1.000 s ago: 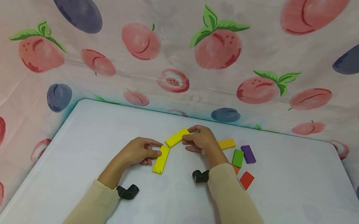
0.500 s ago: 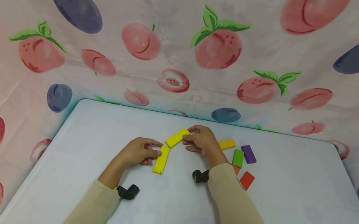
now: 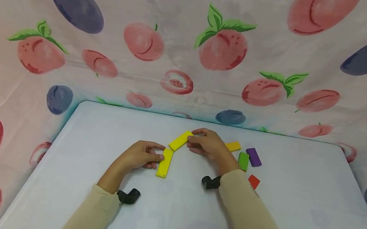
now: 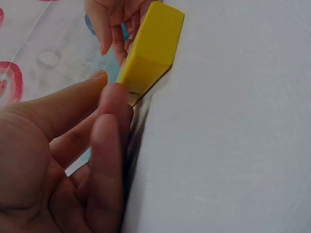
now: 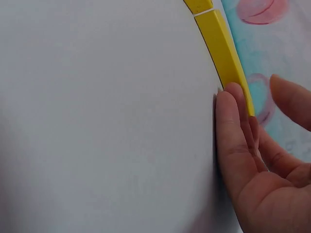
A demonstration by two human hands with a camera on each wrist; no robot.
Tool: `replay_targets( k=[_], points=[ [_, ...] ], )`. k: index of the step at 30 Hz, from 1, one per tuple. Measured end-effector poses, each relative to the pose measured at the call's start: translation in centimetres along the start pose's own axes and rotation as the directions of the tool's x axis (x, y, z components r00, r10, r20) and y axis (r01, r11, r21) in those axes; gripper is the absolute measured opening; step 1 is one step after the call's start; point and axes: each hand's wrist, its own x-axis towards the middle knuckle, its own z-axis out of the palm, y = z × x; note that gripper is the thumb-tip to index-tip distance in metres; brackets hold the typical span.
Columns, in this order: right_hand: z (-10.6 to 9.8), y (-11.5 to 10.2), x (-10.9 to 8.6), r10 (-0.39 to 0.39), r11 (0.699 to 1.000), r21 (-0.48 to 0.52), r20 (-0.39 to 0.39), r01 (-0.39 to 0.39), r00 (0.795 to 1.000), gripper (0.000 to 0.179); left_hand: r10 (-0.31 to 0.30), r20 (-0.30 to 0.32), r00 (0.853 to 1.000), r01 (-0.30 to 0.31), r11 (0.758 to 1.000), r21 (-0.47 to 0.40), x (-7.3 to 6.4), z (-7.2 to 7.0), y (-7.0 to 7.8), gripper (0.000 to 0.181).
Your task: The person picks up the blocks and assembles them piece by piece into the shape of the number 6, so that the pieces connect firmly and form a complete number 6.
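Two yellow rectangular blocks lie end to end at an angle on the white table [image 3: 165,217]. My left hand [image 3: 137,154] is at the left side of the nearer yellow block [image 3: 164,167], its thumb touching the edge and its index finger by the upper end. Around the upper right end of the farther yellow block [image 3: 180,141] is my right hand [image 3: 210,147]. In the right wrist view, the fingers [image 5: 228,116] lie nearly straight against that block [image 5: 221,48], with the thumb apart. The left wrist view has fingertips beside a yellow block [image 4: 155,43].
Right of my right hand lie a yellow-orange block [image 3: 235,146], a green block [image 3: 243,161], a purple block [image 3: 254,157] and a red block [image 3: 254,182], the red one partly hidden by the sleeve. A fruit-patterned cloth [image 3: 202,89] hangs behind the table.
My right wrist and forearm have shifted slightly right, and the sleeve now hides an orange block and more of the red one. The two yellow blocks stay practically in place.
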Motion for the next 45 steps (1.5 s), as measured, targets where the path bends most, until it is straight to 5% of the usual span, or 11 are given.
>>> replay_targets(
  k=[5,10,16,20,24,27,35,45],
  points=[
    [-1.7,0.2,-1.6,-0.032,0.999,-0.027,0.048,0.033,0.998,0.051,0.029,0.000,1.000,-0.029,0.999,0.040,-0.7,-0.3,0.4,0.046],
    [-3.8,-0.2,-3.8,-0.076,0.979,-0.189,0.024,0.079,0.997,0.056,0.112,-0.041,0.993,-0.100,0.967,0.236,-1.3,-0.2,0.9,0.048],
    [-6.2,-0.1,-6.7,-0.170,0.871,-0.471,-0.024,0.139,0.985,0.058,0.219,-0.079,0.972,-0.149,0.845,0.514,-2.1,0.1,1.4,0.045],
    [-7.8,0.8,-8.5,-0.248,0.774,-0.606,-0.025,0.183,0.968,0.056,0.266,-0.044,0.963,-0.179,0.753,0.633,-2.9,0.1,1.5,0.047],
    [-9.3,2.0,-9.6,-0.281,0.729,-0.656,-0.030,0.193,0.959,0.051,0.297,0.017,0.955,-0.223,0.677,0.701,-3.8,0.1,1.5,0.049],
    [-10.4,2.8,-10.4,-0.293,0.723,-0.662,-0.035,0.197,0.956,0.052,0.277,0.054,0.959,-0.233,0.671,0.704,-4.0,0.0,1.5,0.050],
    [-12.8,3.9,-12.0,-0.286,0.746,-0.640,-0.061,0.182,0.956,0.053,0.223,0.075,0.972,-0.216,0.719,0.661,-3.9,-0.2,1.5,0.054],
    [-15.9,5.3,-12.9,-0.270,0.782,-0.608,-0.133,0.136,0.954,0.055,0.222,0.078,0.972,-0.216,0.711,0.669,-3.4,0.0,1.4,0.056]
  ],
)
